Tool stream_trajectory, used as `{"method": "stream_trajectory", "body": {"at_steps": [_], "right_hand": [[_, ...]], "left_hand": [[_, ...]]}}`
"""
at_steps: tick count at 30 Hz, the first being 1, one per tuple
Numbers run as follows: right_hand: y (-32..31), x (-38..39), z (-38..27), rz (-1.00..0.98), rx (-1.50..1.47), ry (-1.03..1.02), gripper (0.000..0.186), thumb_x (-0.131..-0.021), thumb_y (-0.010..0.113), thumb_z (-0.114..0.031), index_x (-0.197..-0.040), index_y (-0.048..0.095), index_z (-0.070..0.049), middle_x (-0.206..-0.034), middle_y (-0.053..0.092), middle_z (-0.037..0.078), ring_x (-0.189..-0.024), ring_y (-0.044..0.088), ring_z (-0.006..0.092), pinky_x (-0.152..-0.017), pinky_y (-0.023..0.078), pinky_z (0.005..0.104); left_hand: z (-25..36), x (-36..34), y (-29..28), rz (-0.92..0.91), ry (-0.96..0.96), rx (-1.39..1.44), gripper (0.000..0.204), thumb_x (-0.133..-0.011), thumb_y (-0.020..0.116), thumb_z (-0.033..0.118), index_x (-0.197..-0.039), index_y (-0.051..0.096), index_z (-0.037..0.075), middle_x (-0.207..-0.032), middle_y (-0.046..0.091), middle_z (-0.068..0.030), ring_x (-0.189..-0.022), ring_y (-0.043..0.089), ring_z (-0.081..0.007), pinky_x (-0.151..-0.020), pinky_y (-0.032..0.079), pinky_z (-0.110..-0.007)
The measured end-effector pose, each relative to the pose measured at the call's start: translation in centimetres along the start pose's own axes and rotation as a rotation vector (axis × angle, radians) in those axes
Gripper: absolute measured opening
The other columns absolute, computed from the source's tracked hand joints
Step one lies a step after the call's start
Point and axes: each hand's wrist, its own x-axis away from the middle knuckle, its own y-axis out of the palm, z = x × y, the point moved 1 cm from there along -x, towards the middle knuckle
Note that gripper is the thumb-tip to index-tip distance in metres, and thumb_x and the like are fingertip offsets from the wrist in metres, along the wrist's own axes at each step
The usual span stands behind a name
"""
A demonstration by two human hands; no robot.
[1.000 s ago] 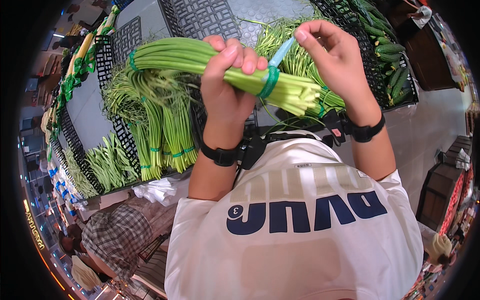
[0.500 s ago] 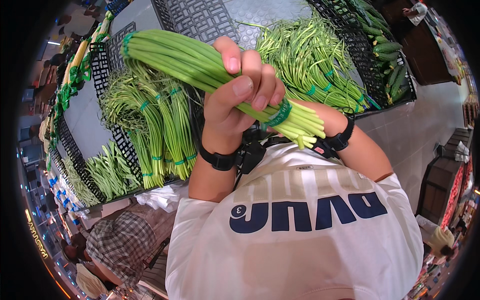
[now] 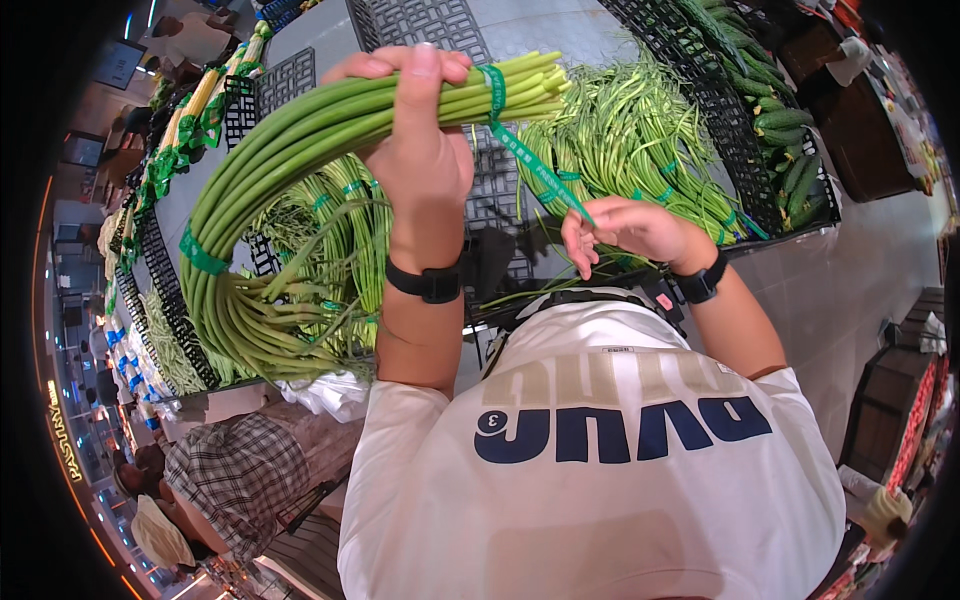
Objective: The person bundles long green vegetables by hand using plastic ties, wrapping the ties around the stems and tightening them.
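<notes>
My left hand (image 3: 428,155) is closed around a thick bundle of garlic scapes (image 3: 290,140), holding it up over the display. The pale cut ends point right; the stems arch left and down, their thin tips hanging low. Green tape (image 3: 203,250) wraps the bend, and another band circles the stems near the cut ends. From that band a loose green tape strip (image 3: 540,175) stretches down to my right hand (image 3: 635,232), whose thumb and fingers pinch its end. Both wrists wear black straps.
More taped garlic scapes (image 3: 345,240) lie behind the held bundle, and a larger heap (image 3: 640,140) spreads at right. Black lattice dividers (image 3: 425,25) separate the produce. Cucumbers (image 3: 783,120) fill the far right section, green beans (image 3: 165,340) the left. A person in plaid (image 3: 235,470) is at lower left.
My left hand has raised and turned the bundle, swinging its cut ends upward and its tips down into view. My right hand has come out from behind it, drawing the tape strip away.
</notes>
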Motion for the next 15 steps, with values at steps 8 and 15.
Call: {"method": "stream_trajectory", "body": {"at_steps": [8,15], "right_hand": [[-3.5,2.0,0.7,0.309,0.362,0.047,0.025,-0.1,0.055,-0.029,-0.102,0.064,-0.006,-0.09,0.068,0.003,-0.081,0.067,0.0156,-0.07,0.045,0.0245],[5.6,-3.2,-6.1,0.428,0.731,-0.425,0.044,-0.107,0.056,-0.033,-0.138,0.061,-0.001,-0.134,0.059,0.015,-0.129,0.052,0.0225,-0.11,0.04,0.0376]], "left_hand": [[0.9,-0.1,1.1,0.021,-0.079,0.198,0.012,-0.104,0.058,0.008,-0.111,0.051,0.016,-0.086,0.062,-0.0049,-0.086,0.065,-0.0209,-0.092,0.057,-0.048],[2.1,-0.2,1.5,0.032,0.004,0.21,0.025,-0.099,0.06,0.0,-0.114,0.043,0.01,-0.092,0.063,-0.0093,-0.08,0.065,-0.0206,-0.085,0.057,-0.044]]}}
